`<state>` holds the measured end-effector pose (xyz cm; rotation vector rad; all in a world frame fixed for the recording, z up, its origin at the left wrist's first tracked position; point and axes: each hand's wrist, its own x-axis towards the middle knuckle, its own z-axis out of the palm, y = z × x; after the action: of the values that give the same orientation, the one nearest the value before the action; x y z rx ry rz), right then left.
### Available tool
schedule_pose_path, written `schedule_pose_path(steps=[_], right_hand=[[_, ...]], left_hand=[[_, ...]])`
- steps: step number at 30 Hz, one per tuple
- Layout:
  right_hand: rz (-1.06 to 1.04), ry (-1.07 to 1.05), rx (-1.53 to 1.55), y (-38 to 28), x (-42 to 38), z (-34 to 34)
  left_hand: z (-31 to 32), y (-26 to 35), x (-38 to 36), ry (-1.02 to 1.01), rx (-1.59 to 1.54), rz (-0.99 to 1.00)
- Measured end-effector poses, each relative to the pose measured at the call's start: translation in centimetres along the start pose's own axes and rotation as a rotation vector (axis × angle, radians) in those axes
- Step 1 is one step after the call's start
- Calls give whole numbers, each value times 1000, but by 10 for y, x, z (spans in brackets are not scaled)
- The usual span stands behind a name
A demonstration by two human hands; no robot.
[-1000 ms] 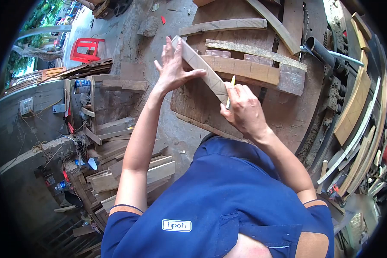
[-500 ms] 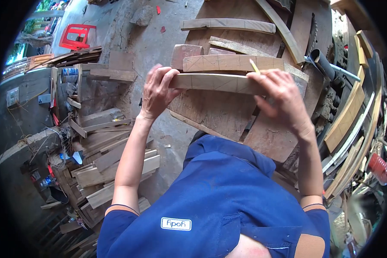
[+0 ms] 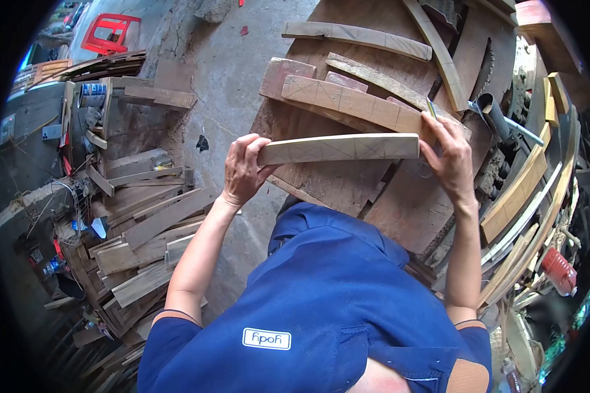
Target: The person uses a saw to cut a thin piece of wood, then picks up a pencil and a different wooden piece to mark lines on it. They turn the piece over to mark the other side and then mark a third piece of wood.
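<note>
A slightly curved wooden strip (image 3: 341, 149) with pencil lines on its face is held level above the board table (image 3: 334, 180). My left hand (image 3: 244, 169) grips its left end between thumb and fingers. At the strip's right end is my right hand (image 3: 450, 154), its thumb against the end and a yellow pencil (image 3: 431, 108) between its fingers. Just beyond lies a thicker curved piece (image 3: 351, 103) with marked lines, resting against a reddish block (image 3: 288, 73). My right fingertips are close to that piece's right end.
Further curved pieces (image 3: 357, 39) lie at the back of the table, beside a dark pipe (image 3: 493, 114). Long curved strips (image 3: 518, 196) stand at the right. Scrap boards (image 3: 144, 249) are piled on the left. A red plastic chair (image 3: 110, 34) is at the back left.
The held strip has come toward my body, away from the thicker piece, and shows its top edge. My right hand has shifted to its right end. The view has turned slightly.
</note>
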<state>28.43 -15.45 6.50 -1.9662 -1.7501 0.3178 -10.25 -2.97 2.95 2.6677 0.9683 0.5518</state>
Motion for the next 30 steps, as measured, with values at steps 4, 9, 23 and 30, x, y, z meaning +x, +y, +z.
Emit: schedule_pose_path(steps=[4, 9, 23, 30], right_hand=[[1, 88, -65, -13, -23, 14], [136, 103, 47, -22, -33, 11], [286, 46, 406, -21, 44, 20], [340, 21, 460, -13, 54, 24]], left_hand=[[0, 1, 7, 89, -49, -90], [2, 5, 21, 112, -58, -144], [4, -1, 36, 67, -153, -164], [6, 3, 39, 111, -198, -125]])
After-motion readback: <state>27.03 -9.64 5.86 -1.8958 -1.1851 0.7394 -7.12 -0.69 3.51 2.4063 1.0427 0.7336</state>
